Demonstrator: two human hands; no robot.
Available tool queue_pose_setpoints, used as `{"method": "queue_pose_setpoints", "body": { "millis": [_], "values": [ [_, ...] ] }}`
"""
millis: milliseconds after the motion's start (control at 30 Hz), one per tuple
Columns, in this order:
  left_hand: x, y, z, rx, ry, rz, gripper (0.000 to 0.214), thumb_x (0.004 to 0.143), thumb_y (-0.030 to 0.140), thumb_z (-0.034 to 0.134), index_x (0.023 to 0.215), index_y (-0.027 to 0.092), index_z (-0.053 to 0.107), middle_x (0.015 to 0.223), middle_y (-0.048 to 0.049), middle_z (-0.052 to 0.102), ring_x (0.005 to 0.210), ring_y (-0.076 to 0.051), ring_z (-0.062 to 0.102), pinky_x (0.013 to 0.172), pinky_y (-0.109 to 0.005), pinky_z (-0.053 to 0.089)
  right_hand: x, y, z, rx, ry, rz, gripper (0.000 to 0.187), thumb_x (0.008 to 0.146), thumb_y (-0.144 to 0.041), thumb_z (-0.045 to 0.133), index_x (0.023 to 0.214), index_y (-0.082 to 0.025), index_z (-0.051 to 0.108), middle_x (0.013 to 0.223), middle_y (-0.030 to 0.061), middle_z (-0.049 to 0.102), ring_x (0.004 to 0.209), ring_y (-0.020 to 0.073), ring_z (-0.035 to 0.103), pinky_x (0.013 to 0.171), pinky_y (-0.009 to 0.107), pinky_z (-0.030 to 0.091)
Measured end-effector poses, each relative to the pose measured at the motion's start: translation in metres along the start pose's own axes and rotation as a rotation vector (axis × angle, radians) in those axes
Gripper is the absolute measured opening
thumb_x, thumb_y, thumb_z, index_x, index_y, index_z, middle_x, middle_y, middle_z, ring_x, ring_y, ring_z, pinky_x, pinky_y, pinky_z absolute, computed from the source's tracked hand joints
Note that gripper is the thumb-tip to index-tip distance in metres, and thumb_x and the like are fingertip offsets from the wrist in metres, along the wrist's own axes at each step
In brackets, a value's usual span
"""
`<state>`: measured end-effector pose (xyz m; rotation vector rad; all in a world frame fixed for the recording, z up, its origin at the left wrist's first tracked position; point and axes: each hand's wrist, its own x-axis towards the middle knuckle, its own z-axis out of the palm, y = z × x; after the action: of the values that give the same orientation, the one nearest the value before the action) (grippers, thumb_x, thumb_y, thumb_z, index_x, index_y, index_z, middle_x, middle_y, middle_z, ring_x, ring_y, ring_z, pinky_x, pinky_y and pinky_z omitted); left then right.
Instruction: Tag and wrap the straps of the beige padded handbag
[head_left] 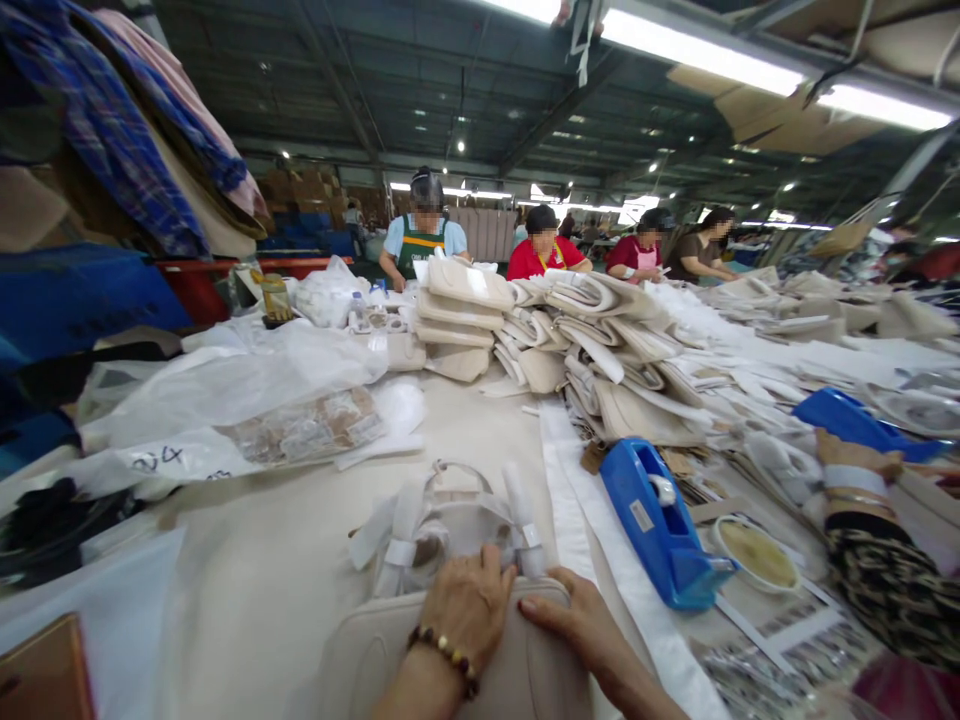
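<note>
A beige handbag [367, 650] lies in front of me at the bottom of the head view. Its handle [461, 470] stands up beyond the top edge, and white wrapping [397, 545] covers the strap ends. My left hand [469, 605], wearing a beaded bracelet, is closed at the bag's top edge beside the strap; some fingertips are hidden. At the right top corner, my right hand [581, 625] grips the bag, thumb on the near face and the other fingers around the edge. A blue tape dispenser [649, 525] stands to the right of the bag.
Stacked beige bag pieces [465, 310] rise at the table's far side. Plastic bags [247, 400] lie left, a phone [49, 670] near left. Another person's arm [870, 520] reaches in at right, by a second blue dispenser [862, 420] and a round dish [757, 552]. Several people work beyond.
</note>
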<state>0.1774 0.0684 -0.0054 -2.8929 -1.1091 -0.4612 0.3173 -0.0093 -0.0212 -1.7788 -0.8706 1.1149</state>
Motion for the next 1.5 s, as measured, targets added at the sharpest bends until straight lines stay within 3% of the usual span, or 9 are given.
{"method": "queue_pose_setpoints", "body": {
  "millis": [67,167,467,733,967,1200,1367,1433,1500],
  "values": [
    [0.001,0.0,0.003,0.002,-0.046,-0.043,0.021,0.089,0.023,0.041,0.08,0.016,0.059,0.06,-0.0049,0.064,0.054,-0.022,0.062,0.05,-0.03,0.048,0.003,-0.005,-0.002,0.008,0.002,0.036,0.051,0.048,-0.046,0.073,0.084,-0.013,0.062,0.077,0.0062,0.065,0.079,0.0259,0.056,0.067,0.031,0.041],
    [-0.002,-0.004,0.006,-0.021,-0.107,-0.085,0.02,0.088,0.021,0.041,0.08,0.013,0.057,0.06,-0.0074,0.064,0.056,-0.024,0.064,0.051,-0.031,0.049,0.005,-0.017,-0.004,0.155,-0.166,0.021,0.051,0.048,-0.037,0.074,0.092,-0.014,0.063,0.082,0.0047,0.066,0.081,0.025,0.058,0.07,0.031,0.042],
    [-0.003,-0.011,0.019,-0.111,-0.277,-0.186,0.034,0.08,0.002,0.031,0.106,0.003,0.053,0.073,-0.0129,0.068,0.069,-0.021,0.066,0.063,-0.028,0.051,0.013,-0.026,0.001,0.486,-0.395,-0.036,0.039,0.049,-0.022,0.068,0.087,-0.014,0.067,0.076,0.001,0.065,0.075,0.0208,0.058,0.069,0.028,0.042],
    [0.004,-0.01,0.017,-0.134,-0.352,-0.243,0.038,0.081,0.001,0.028,0.111,0.006,0.051,0.089,-0.0141,0.068,0.083,-0.02,0.065,0.072,-0.027,0.048,0.02,-0.014,0.007,0.126,-0.068,-0.063,0.034,0.049,-0.03,0.071,0.08,-0.017,0.067,0.077,0.0021,0.066,0.075,0.022,0.054,0.068,0.028,0.04],
    [0.003,-0.014,0.014,-0.155,-0.359,-0.25,0.037,0.084,0.003,0.025,0.11,0.009,0.051,0.089,-0.0117,0.067,0.083,-0.018,0.065,0.073,-0.026,0.048,0.019,-0.018,0.004,0.499,-0.412,0.104,0.037,0.046,-0.018,0.063,0.082,-0.013,0.069,0.065,0.0007,0.064,0.062,0.0171,0.055,0.066,0.029,0.042],
    [0.005,-0.013,0.011,-0.134,-0.352,-0.227,0.05,0.08,-0.001,0.025,0.125,0.009,0.045,0.107,-0.014,0.061,0.089,-0.021,0.063,0.075,-0.029,0.05,0.021,-0.021,0.013,0.342,-0.212,0.081,0.037,0.044,-0.023,0.063,0.08,-0.012,0.066,0.071,0.0023,0.065,0.068,0.0195,0.056,0.069,0.03,0.042],
    [0.005,-0.013,0.011,-0.156,-0.338,-0.213,0.048,0.08,0.0,0.028,0.123,0.009,0.047,0.107,-0.0135,0.062,0.092,-0.02,0.063,0.079,-0.029,0.05,0.012,-0.018,0.016,-0.037,0.131,-0.054,0.063,0.047,-0.03,0.072,0.107,-0.019,0.056,0.102,0.0066,0.063,0.096,0.0274,0.053,0.084,0.035,0.037],
    [0.004,-0.014,0.012,-0.174,-0.331,-0.203,0.049,0.081,0.0,0.027,0.126,0.008,0.045,0.108,-0.0146,0.062,0.093,-0.021,0.062,0.08,-0.03,0.05,0.012,-0.021,0.015,-0.09,0.142,-0.093,0.063,0.054,-0.04,0.071,0.112,-0.02,0.053,0.107,0.0074,0.061,0.098,0.027,0.053,0.085,0.035,0.037],
    [0.003,-0.014,0.014,-0.198,-0.324,-0.199,0.051,0.081,-0.001,0.026,0.128,0.007,0.043,0.108,-0.016,0.062,0.093,-0.022,0.062,0.08,-0.032,0.05,0.018,-0.026,0.015,-0.037,0.118,-0.059,0.049,0.06,-0.049,0.067,0.096,-0.018,0.058,0.091,0.0067,0.063,0.086,0.0253,0.055,0.077,0.034,0.038]
  ]
}}
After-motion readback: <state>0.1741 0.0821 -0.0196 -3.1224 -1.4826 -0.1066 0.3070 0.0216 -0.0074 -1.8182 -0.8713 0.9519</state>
